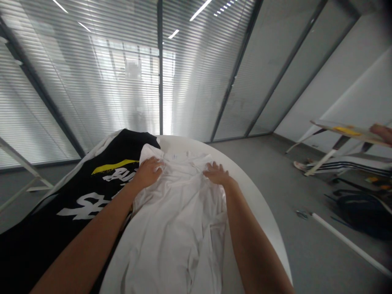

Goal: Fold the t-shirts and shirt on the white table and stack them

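A white shirt (174, 212) lies spread on a round white table (254, 192), its collar end away from me and its body wrinkled. My left hand (150, 171) rests on the shirt's upper left side, fingers apart. On the upper right side lies my right hand (217, 173), its fingers spread over the cloth. Both hands press on the fabric and grip nothing that I can see. Left of the shirt, a black garment (101, 179) with white lettering and a yellow stripe covers that side of the table, partly under my left arm.
Beyond the table stands a glass partition with blinds (196, 81). To the right, another person's hand (381, 132) is over a second table (329, 124). A person's striped trouser leg (346, 164), a dark bag (364, 212) and a white pole (349, 241) are below.
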Available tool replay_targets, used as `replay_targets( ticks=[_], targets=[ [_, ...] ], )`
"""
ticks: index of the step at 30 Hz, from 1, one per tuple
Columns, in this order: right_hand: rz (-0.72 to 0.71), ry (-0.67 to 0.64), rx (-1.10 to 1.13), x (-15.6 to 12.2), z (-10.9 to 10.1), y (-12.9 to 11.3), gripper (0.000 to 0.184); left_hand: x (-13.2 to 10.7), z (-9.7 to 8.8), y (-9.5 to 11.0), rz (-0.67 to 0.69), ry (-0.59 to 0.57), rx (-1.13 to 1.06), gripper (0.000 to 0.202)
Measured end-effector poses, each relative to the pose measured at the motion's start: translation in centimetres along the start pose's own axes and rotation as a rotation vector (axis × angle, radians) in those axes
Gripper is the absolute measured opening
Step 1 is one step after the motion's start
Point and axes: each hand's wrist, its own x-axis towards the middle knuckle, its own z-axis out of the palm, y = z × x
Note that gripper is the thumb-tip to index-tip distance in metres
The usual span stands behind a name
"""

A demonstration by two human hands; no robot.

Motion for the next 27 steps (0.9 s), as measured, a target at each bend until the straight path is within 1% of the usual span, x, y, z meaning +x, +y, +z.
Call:
replay_targets(
  ticks=[3, 5, 7, 9, 10, 11, 12, 14, 15, 17, 19, 21, 22, 27],
  targets=[
    [0.017, 0.083, 0.087, 0.1, 0.8, -0.8, 0.068, 0.6, -0.6, -0.9, -0.030, 0.051, -0.084, 0.043],
    [0.008, 0.085, 0.147, 0.0, 0.3, -0.8, 0.070, 0.7, -1.5, -1.3, -0.099, 0.070, -0.068, 0.041],
    [-0.041, 0.020, 0.189, -0.2, -1.0, -0.4, 0.075, 0.8, -2.7, -1.8, -0.258, 0.144, 0.013, 0.042],
    [-0.111, -0.023, 0.215, -0.5, -2.7, 0.2, 0.076, 0.9, -3.9, -2.4, -0.478, 0.220, 0.075, 0.044],
    [-0.133, -0.013, 0.225, -0.7, -3.5, 0.5, 0.074, 0.9, -4.4, -2.7, -0.577, 0.213, 0.076, 0.045],
    [-0.132, 0.013, 0.234, -0.8, -4.1, 0.8, 0.070, 0.9, -4.8, -3.1, -0.649, 0.174, 0.058, 0.044],
    [-0.111, 0.042, 0.238, -0.9, -4.5, 1.0, 0.067, 1.0, -5.0, -3.4, -0.689, 0.116, 0.033, 0.044],
    [-0.018, 0.070, 0.212, -1.1, -4.8, 1.4, 0.060, 1.0, -5.3, -3.7, -0.694, 0.008, 0.004, 0.040],
    [0.032, 0.052, 0.185, -1.2, -4.7, 1.5, 0.057, 1.1, -5.3, -3.7, -0.677, -0.019, 0.006, 0.039],
    [0.087, -0.018, 0.144, -1.2, -4.2, 1.7, 0.049, 1.1, -5.1, -3.4, -0.649, -0.032, 0.020, 0.036],
    [0.089, -0.062, 0.139, -1.1, -3.6, 1.9, 0.040, 1.3, -4.8, -2.9, -0.640, -0.034, 0.028, 0.034],
    [0.061, -0.052, 0.157, -0.8, -3.1, 2.0, 0.035, 1.5, -4.6, -2.7, -0.631, -0.010, 0.015, 0.032],
    [0.043, -0.035, 0.165, -0.6, -2.9, 2.0, 0.036, 1.6, -4.5, -2.6, -0.618, 0.011, 0.000, 0.031],
    [-0.078, 0.090, 0.219, 0.4, -2.0, 2.1, 0.051, 2.4, -4.1, -3.3, -0.553, 0.147, -0.067, 0.029]
  ],
)
